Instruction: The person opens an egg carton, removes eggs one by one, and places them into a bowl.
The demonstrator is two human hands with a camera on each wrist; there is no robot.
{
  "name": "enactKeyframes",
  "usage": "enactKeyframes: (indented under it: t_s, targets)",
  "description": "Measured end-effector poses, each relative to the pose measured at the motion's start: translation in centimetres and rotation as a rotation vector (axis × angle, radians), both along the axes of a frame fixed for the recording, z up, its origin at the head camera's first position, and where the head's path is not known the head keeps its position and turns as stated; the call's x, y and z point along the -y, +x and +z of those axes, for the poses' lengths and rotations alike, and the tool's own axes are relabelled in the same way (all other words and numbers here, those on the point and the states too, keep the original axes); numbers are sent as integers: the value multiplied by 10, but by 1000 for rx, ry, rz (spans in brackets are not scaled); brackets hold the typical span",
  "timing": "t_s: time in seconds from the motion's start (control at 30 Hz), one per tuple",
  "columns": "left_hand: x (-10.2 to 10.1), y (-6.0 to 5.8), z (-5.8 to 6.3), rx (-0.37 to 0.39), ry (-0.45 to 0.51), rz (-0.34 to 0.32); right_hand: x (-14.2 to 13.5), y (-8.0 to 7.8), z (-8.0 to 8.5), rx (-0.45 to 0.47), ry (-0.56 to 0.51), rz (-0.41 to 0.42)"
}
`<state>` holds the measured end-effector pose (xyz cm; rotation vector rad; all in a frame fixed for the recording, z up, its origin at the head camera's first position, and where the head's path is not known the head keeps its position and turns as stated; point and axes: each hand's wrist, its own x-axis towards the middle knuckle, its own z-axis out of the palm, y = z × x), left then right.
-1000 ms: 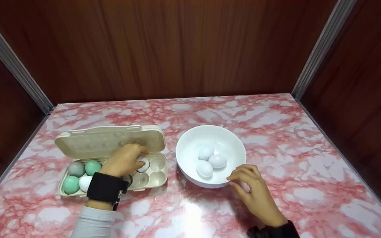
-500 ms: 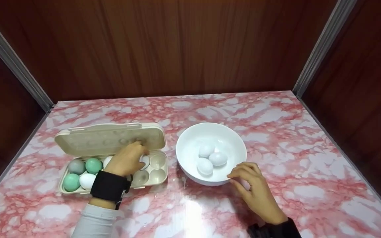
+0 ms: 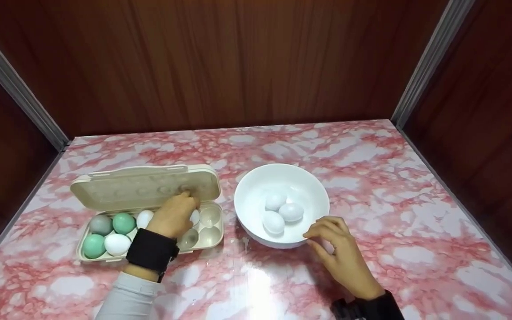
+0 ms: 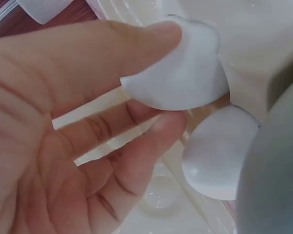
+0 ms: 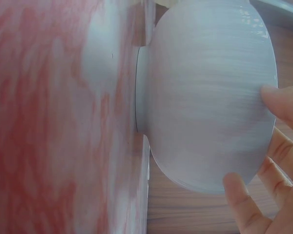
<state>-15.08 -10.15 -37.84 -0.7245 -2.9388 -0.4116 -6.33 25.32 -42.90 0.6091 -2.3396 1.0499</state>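
At the left stands a cream egg carton [image 3: 78, 252] with its lid raised. My left hand [image 3: 175, 217] reaches into its right half. In the left wrist view the thumb and fingers pinch a white egg [image 4: 185, 73], with another white egg [image 4: 217, 151] close by. Grey, green and white eggs fill the carton's left part, including a green egg [image 3: 124, 223]. My right hand [image 3: 340, 253] holds the near right rim of a white bowl [image 3: 247, 222], thumb outside. Three white eggs lie in the bowl, one of them a white egg [image 3: 274, 222] nearest me.
Red and white marbled tabletop [image 3: 371, 178] lies under everything. Dark wood panels [image 3: 238, 66] close off the back and both sides. Bare cups [image 3: 209, 235] show at the carton's right end.
My left hand has shifted only slightly in the carton and still holds the white egg there. The right hand stays on the bowl's rim. The head view has tilted a little.
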Motion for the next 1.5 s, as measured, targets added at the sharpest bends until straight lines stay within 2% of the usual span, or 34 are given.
enactKeyframes:
  t_s: [0.17,0.37,0.5,0.6,0.77,0.93,1.1,1.27,1.5]
  targets:
    - [-2,4,-2,-33,-16,20,0,-1,1,9,9,7]
    - [-2,7,-6,-79,-48,79,1,-1,0,14,22,6]
    - [1,8,-8,-128,-27,59,2,-1,-1,6,28,7]
    - [3,9,-7,-111,0,41,2,-1,-1,7,23,8]
    - [7,7,0,-31,42,19,2,0,0,4,17,8]
    - [9,5,8,-13,56,-12,1,0,0,3,14,1]
    - [10,5,16,-28,57,-41,0,1,0,14,21,-9]
    - [8,11,23,-74,79,-86,0,1,0,4,20,-7]
    - [-1,18,37,-100,106,-117,0,0,-1,-17,24,-5]
